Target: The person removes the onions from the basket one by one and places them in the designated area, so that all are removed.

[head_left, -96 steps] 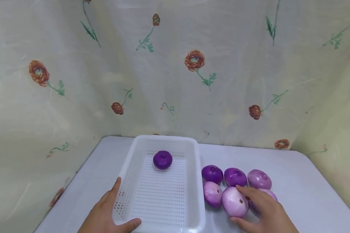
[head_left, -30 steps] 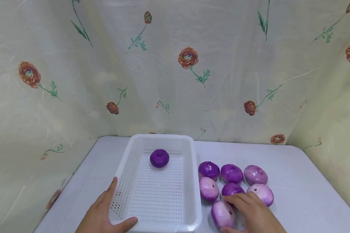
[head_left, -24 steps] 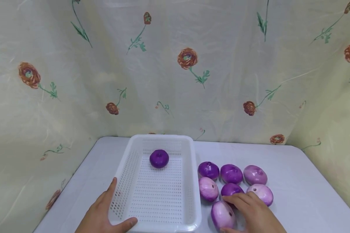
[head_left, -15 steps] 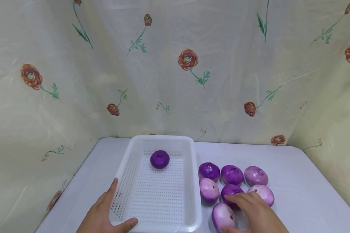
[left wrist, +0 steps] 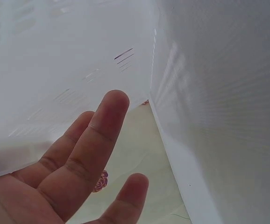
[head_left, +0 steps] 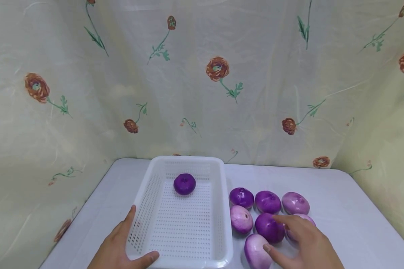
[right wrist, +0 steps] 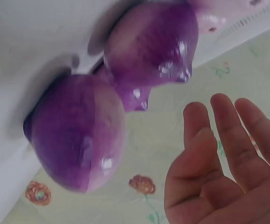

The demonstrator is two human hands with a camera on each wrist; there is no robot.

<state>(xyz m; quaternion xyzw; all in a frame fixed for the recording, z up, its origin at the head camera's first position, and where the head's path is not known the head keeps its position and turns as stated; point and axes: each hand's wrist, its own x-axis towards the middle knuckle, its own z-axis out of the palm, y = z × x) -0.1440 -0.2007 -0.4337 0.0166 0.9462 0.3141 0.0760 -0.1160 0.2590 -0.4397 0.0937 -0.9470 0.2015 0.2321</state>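
Note:
My left hand (head_left: 118,243) rests at the near left corner of a white perforated basket (head_left: 227,209), fingers straight along its side and thumb over the near rim. One dark purple onion (head_left: 184,184) sits in the basket's far part. My right hand (head_left: 306,243) hovers with spread fingers over the onions right of the basket, holding nothing. Below its index finger lies a purple onion (head_left: 267,227); its thumb overlaps a pale onion (head_left: 256,250) in front. In the right wrist view, the fingers (right wrist: 230,135) are apart from the nearest onion (right wrist: 79,135).
More onions lie close together on the white table (head_left: 350,213): two dark ones (head_left: 241,198) behind, a pinkish one (head_left: 295,203) at the back right, and a pale one (head_left: 241,219) beside the basket. A flower-printed curtain (head_left: 256,112) encloses the table's back and sides.
My right hand has set the pale onion down at the front, nearer the basket, let go of it and moved back right. A purple onion behind it is uncovered. The left hand keeps its place.

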